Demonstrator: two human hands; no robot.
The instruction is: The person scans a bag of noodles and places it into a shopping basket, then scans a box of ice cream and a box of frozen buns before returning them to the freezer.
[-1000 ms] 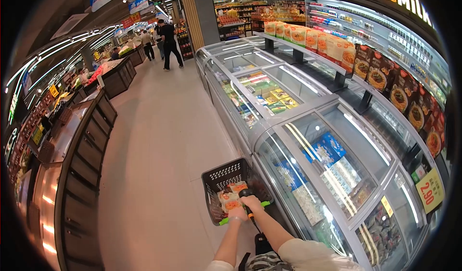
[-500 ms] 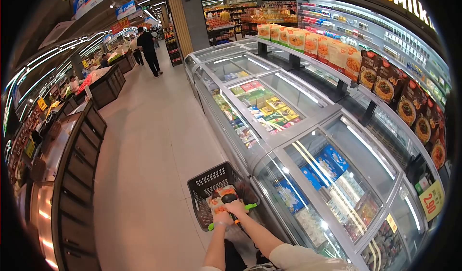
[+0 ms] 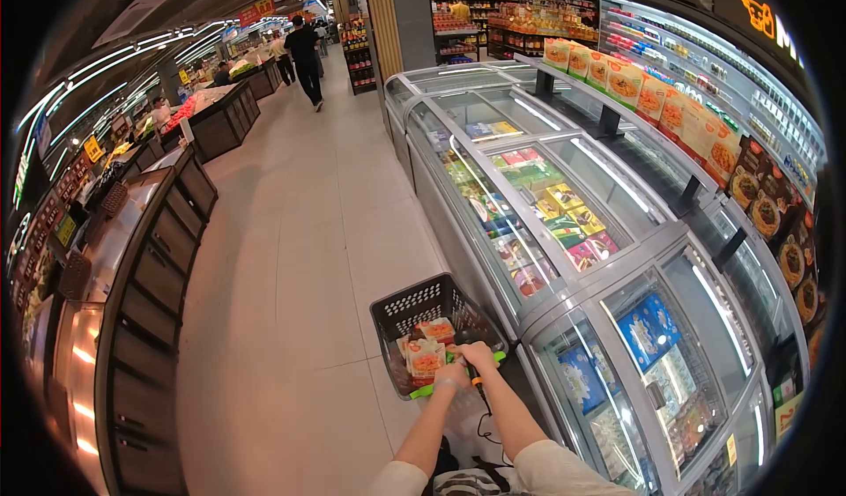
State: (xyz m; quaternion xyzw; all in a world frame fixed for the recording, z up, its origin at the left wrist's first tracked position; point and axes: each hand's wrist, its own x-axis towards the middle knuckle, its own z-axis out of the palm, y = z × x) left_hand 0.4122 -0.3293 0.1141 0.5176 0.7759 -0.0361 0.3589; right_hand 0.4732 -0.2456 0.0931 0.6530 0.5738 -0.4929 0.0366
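A dark perforated shopping basket point(image 3: 401, 310) with a green handle point(image 3: 500, 357) is in front of me, low in the view. My left hand point(image 3: 452, 374) is closed round the left part of the handle. Closed on its right part, close beside, is my right hand point(image 3: 478, 355). A black-and-orange stick-like piece point(image 3: 476, 376) shows at the right hand, partly hidden by it, with a dark cord hanging below. Inside the basket lie an orange-and-white food package point(image 3: 426, 361) and a similar package point(image 3: 436, 329) behind it.
Glass-topped freezers point(image 3: 564, 276) run along my right, close to the basket. Boxed noodles point(image 3: 674, 122) line the shelf above. Dark wooden counters point(image 3: 154, 293) border the aisle on the left. Pale floor tiles point(image 3: 300, 258) stretch ahead towards a person in black point(image 3: 304, 60).
The view has shifted left, and the basket and hands now appear further right. The packages in the basket show more fully. Both hands stay on the handle.
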